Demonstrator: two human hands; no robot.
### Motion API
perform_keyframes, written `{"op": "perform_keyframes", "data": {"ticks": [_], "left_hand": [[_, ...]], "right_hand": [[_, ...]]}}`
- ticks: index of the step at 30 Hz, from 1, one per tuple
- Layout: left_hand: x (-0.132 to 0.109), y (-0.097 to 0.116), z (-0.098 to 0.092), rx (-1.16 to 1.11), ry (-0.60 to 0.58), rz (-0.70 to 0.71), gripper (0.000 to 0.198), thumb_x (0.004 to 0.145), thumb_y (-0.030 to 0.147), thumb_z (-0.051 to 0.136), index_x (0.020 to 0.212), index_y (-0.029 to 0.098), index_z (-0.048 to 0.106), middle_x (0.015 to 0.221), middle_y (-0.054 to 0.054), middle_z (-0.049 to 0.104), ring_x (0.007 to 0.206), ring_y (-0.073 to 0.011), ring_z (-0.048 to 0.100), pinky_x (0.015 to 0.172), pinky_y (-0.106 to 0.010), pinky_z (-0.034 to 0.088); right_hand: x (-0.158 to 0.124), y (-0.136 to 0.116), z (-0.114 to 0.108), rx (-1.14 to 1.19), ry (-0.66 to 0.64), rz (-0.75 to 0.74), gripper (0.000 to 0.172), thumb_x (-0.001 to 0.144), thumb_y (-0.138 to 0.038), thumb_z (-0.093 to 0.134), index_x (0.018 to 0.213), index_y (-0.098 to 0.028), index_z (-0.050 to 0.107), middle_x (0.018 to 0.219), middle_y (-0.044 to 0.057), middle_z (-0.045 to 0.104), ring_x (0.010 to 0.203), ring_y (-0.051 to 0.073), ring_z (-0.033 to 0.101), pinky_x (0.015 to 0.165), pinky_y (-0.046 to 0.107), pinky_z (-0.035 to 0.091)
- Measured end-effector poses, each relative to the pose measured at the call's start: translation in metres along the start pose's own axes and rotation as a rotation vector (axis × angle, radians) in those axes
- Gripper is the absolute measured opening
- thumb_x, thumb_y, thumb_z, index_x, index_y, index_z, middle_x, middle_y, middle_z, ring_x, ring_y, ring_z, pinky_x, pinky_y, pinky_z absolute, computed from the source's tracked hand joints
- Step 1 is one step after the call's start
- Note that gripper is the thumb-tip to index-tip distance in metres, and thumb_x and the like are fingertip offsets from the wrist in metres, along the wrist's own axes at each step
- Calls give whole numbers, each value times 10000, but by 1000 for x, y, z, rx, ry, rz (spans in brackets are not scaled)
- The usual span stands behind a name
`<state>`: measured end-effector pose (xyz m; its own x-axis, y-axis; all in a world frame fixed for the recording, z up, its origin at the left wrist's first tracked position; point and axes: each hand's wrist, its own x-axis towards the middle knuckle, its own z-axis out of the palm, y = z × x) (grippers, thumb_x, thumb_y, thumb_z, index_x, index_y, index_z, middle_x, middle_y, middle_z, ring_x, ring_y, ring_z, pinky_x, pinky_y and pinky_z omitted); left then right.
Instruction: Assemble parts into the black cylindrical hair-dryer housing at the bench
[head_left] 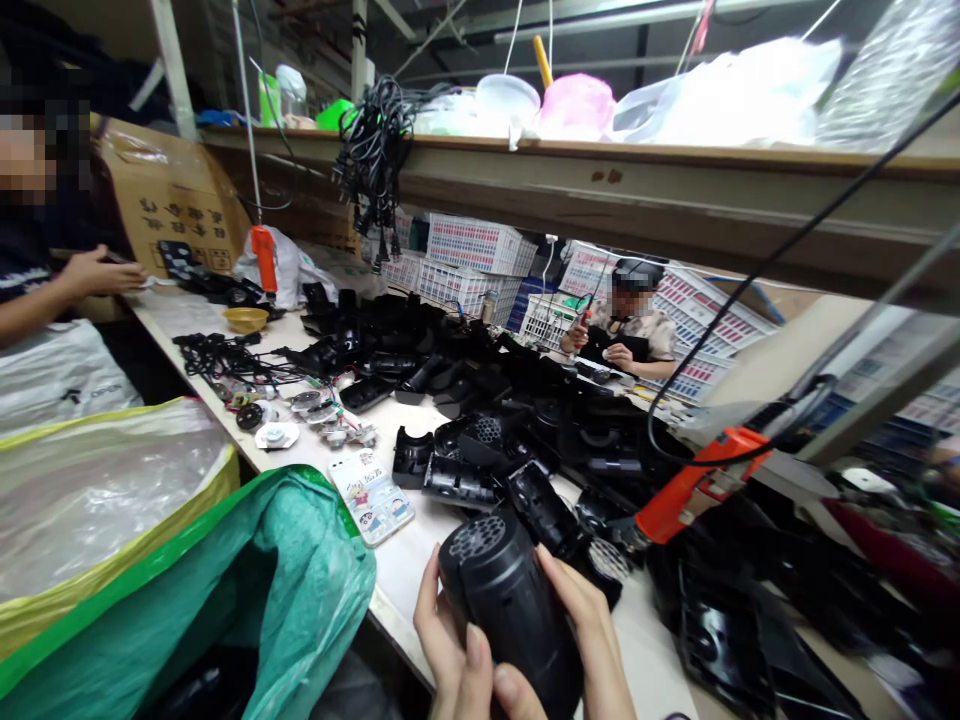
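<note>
Between my two hands is a black plastic cylindrical housing (517, 610) with a honeycomb grille on its upper end. My left hand (457, 650) wraps its left side, thumb across the front. My right hand (585, 630) grips the other side, fingers along the edge and thumb near the bottom. Just beyond lie loose black shell halves (540, 510) in a heap on the table (405, 585). A phone in a cartoon-print case (371, 497) rests to the left of the housing. An orange electric screwdriver (701, 485) hangs at the right on a black cord.
A green sack (300, 560) and a yellow-edged sack (120, 500) stand open at the left. Cables and small motor parts (315, 410) lie along the table's left edge. A shelf (600, 180) spans overhead with a cable bundle (379, 150). Two co-workers sit further off.
</note>
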<state>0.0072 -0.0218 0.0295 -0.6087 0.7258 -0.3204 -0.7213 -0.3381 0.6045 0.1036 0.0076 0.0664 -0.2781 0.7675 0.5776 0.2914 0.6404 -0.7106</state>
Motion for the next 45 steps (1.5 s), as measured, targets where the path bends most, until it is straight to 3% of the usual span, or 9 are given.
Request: {"op": "perform_keyframes", "data": {"ticks": [10, 16, 21, 26, 30, 33, 37, 41, 45], "left_hand": [[-3, 40, 31, -160, 165, -208, 734, 891, 538, 706, 1432, 105, 467, 1277, -196, 729, 1387, -329, 555, 1187, -466, 446], [-1, 37, 24, -161, 130, -115, 785, 907, 564, 673, 1481, 95, 413, 1429, -203, 633, 1433, -330, 498, 1197, -420, 440], [3, 45, 27, -56, 89, -22, 733, 917, 600, 615, 1453, 118, 478, 1344, -191, 694, 1398, -362, 538, 1164, -475, 478], [-11, 49, 26, 52, 107, 146, 716, 844, 507, 753, 1422, 171, 494, 1396, -175, 655, 1378, -362, 559, 1141, -438, 493], [-22, 46, 23, 201, 52, 234, 1077, 636, 332, 956, 1504, 315, 317, 1450, -135, 599, 1266, -316, 653, 1062, -396, 542], [-19, 54, 27, 268, 4, 202, 997, 757, 366, 879, 1513, 359, 228, 1340, -109, 653, 1128, -249, 721, 992, -359, 569], [-14, 75, 40, 153, 56, 31, 784, 883, 250, 751, 1502, 372, 287, 1279, -93, 667, 977, -197, 758, 843, -299, 617], [-15, 94, 49, 83, 48, -108, 547, 940, 251, 664, 1443, 269, 450, 1095, -118, 724, 786, -200, 757, 673, -309, 637], [-12, 98, 47, -36, 21, -241, 575, 943, 295, 656, 1474, 220, 447, 885, -74, 713, 730, -247, 758, 670, -383, 645]], "right_hand": [[18, 29, -2, 235, -55, 209, 250, 1020, -346, 562, 1077, -246, 783, 1035, 39, 771, 966, 230, 749, 908, 343, 637], [6, 16, 0, 215, -20, 25, 533, 821, -543, 786, 1294, -314, 696, 1227, 40, 713, 1180, 315, 677, 961, 338, 598], [-8, -1, 18, 203, -19, 47, 613, 943, -606, 596, 1472, -301, 529, 1423, 89, 614, 1323, 349, 579, 1032, 402, 561], [-7, -10, 28, 148, -137, 50, 552, 1066, -538, 340, 1583, -345, 350, 1594, 67, 448, 1483, 296, 392, 1209, 508, 360], [2, -20, 23, 48, -235, -83, 589, 1051, -317, 397, 1618, -362, 243, 1652, 22, 338, 1524, 266, 305, 1242, 518, 293], [6, -24, 16, 169, -349, -68, 606, 1022, -369, 463, 1605, -336, 300, 1675, 28, 284, 1548, 277, 238, 1252, 527, 255], [2, -19, 21, 266, -153, 7, 546, 1012, -474, 534, 1515, -281, 443, 1619, 96, 389, 1478, 283, 401, 1231, 470, 340], [-4, -6, 32, 92, 80, -69, 281, 1014, -295, 582, 1292, -253, 583, 1253, 63, 657, 1126, 186, 653, 968, 270, 531], [-7, -2, 34, 62, 169, -173, 155, 1009, -163, 584, 1108, -256, 659, 993, 9, 712, 877, 141, 683, 812, 217, 523]]}}
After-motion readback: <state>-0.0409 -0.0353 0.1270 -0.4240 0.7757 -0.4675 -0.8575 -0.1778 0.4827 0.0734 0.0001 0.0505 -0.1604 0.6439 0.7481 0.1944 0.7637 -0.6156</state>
